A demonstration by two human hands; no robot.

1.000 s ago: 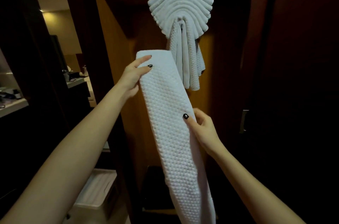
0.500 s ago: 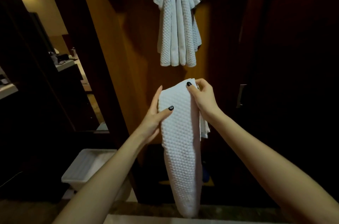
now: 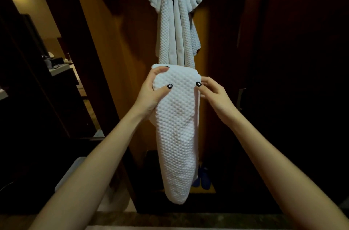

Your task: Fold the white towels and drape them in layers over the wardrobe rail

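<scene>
A long white waffle-textured towel (image 3: 177, 135), folded into a narrow strip, hangs down in front of me. My left hand (image 3: 151, 92) grips its top left corner, thumb on the front and fingers curled over the top edge. At the top right edge my right hand (image 3: 213, 92) pinches the strip. Above, several white towels (image 3: 173, 3) lie draped in fanned layers over the wardrobe rail, their ends hanging down to just behind the held towel. The rail itself is hidden under them.
The open wardrobe has a wooden back panel (image 3: 117, 60) and dark doors on both sides. Blue slippers (image 3: 202, 178) lie on the wardrobe floor. A white bin (image 3: 73, 173) stands at the lower left. A counter with small items (image 3: 56, 63) sits far left.
The towel was one long flat strip held up near the draped towels. It is now doubled over at the top and held lower, with both hands together at its upper edge.
</scene>
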